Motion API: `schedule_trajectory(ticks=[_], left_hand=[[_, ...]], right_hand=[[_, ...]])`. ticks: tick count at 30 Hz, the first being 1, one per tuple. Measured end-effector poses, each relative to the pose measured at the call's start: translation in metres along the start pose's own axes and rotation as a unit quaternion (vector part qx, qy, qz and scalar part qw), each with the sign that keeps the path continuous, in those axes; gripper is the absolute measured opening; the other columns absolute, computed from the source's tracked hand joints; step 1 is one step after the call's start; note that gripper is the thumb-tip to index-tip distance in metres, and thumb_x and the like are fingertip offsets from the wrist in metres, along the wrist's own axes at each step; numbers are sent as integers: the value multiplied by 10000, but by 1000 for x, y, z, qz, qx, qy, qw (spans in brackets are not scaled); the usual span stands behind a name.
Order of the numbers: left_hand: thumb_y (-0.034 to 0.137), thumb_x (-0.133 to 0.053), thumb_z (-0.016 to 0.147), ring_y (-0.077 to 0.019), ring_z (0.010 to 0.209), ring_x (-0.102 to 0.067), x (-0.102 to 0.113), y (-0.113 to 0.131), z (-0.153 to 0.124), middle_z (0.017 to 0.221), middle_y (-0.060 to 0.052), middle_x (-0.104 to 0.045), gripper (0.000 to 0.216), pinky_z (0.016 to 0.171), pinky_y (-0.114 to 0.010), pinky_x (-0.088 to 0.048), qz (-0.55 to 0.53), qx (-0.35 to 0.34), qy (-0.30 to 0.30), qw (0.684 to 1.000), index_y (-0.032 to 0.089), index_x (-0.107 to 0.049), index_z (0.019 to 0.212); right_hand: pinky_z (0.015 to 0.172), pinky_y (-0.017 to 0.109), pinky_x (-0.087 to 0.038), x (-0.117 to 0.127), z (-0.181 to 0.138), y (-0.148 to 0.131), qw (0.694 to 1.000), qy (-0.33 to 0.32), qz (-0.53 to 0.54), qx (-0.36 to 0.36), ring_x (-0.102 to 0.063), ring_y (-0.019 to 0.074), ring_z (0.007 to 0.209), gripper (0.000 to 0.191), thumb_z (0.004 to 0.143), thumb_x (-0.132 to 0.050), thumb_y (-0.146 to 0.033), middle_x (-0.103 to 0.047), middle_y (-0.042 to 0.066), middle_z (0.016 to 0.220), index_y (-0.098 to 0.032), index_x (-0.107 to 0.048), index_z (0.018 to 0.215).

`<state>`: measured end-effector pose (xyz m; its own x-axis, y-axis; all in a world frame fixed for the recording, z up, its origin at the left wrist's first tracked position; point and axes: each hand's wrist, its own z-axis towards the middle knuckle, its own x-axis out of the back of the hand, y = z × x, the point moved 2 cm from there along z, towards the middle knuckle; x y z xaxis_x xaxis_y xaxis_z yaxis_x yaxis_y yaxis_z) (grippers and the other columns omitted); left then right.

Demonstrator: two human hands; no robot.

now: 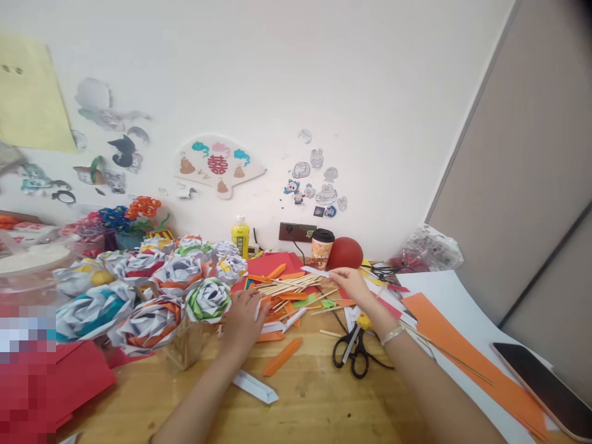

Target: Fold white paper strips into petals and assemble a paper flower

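My right hand pinches the end of a folded white paper strip above a heap of thin wooden sticks. Over the left side of the heap, my left hand has its fingers bent, and a bit of white folded paper shows between thumb and fingers. Folded orange strips and a white folded strip lie on the table nearby. Black-handled scissors rest below my right wrist. Paper roses in white with coloured edges crowd the left of my left hand.
A paper cup with a black lid, a red ball-like object and a yellow bottle stand by the wall. On the right lie orange paper, white sheets and a phone. Red paper lies at left.
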<state>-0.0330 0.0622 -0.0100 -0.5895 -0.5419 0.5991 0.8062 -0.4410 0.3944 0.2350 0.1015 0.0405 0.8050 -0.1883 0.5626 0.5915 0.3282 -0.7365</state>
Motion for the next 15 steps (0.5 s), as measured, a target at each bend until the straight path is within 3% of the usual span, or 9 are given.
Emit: schedule_trajectory(ticks=[2, 4, 6, 9, 15], left_hand=[[321, -490, 771, -277, 992, -472, 1, 12, -2, 981, -104, -615, 231, 891, -425, -356, -36, -22, -8, 999, 193, -648, 880], [328, -474, 777, -259, 988, -484, 1, 24, -6, 983, -86, -629, 247, 896, -407, -359, -121, -29, -46, 991, 200, -657, 882], [336, -419, 797, -238, 936, -527, 0, 34, -9, 915, -77, -650, 285, 874, -382, -385, -220, 22, -65, 973, 188, -658, 842], [377, -389, 802, -221, 882, -572, -3, 43, -14, 878, -71, -662, 335, 826, -332, -425, -345, 136, -99, 923, 159, -640, 834], [374, -491, 713, -204, 749, -600, -5, 45, -17, 716, -36, -659, 263, 708, -299, -467, -425, 247, -86, 867, 144, -616, 736]], right_hand=[[678, 285, -478, -21, -19, -13, 999, -15, 46, 18, -630, 192, 769, 318, 788, -473, -375, -695, 64, 816, -128, -646, 892], [693, 307, -481, -44, -39, -24, 986, -38, 158, 44, -630, 197, 747, 294, 771, -521, -388, -693, 65, 778, -139, -647, 863], [700, 301, -481, -62, -57, -34, 975, -54, 209, 61, -627, 186, 752, 251, 783, -527, -377, -686, 53, 801, -167, -650, 843], [688, 282, -473, -76, -76, -44, 978, -52, 180, 91, -610, 168, 731, 203, 801, -518, -333, -670, 39, 809, -186, -652, 841], [624, 245, -439, -79, -84, -42, 980, -52, 179, 75, -571, 142, 671, 204, 836, -467, -312, -630, 17, 719, -177, -620, 825]])
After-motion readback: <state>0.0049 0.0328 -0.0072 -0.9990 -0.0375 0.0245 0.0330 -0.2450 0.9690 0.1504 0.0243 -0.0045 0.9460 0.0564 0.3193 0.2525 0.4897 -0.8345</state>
